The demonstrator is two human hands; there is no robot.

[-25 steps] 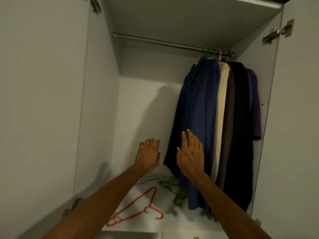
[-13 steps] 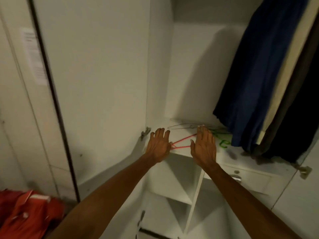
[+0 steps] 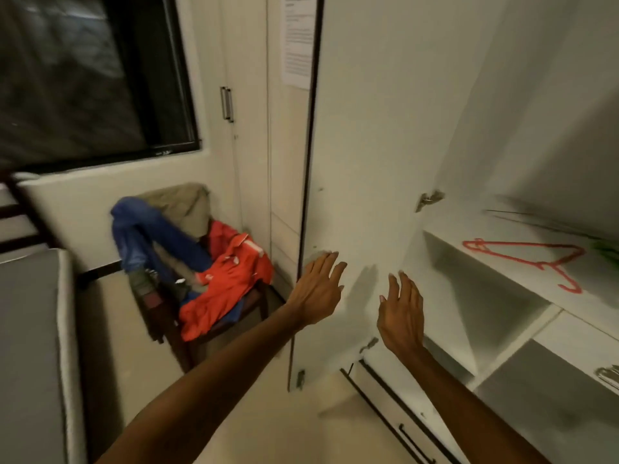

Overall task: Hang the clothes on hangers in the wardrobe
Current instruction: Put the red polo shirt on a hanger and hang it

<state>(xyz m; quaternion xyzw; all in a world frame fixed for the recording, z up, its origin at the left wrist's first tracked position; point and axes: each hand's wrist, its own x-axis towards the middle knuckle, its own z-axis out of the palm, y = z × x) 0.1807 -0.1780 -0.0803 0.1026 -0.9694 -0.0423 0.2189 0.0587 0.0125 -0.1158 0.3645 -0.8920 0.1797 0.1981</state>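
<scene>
While the clothes (image 3: 201, 269) lie heaped on the chair (image 3: 214, 329) at the left, well apart from both hands, nothing is held. The left hand (image 3: 318, 289) is spread, fingers straight, before the wardrobe door (image 3: 385, 128); the right hand (image 3: 402, 316) hangs relaxed and empty. The red hanger (image 3: 522, 259) rests on the shelf (image 3: 469, 272) at the right. Tugging one garment could spill the tangled heap; a blind reach may knock the hanger off.

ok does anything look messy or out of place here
Yes: clothes lie heaped on the chair by the window, an orange garment spilling over its seat. A red hanger lies flat on the wardrobe shelf rather than hanging.
</scene>
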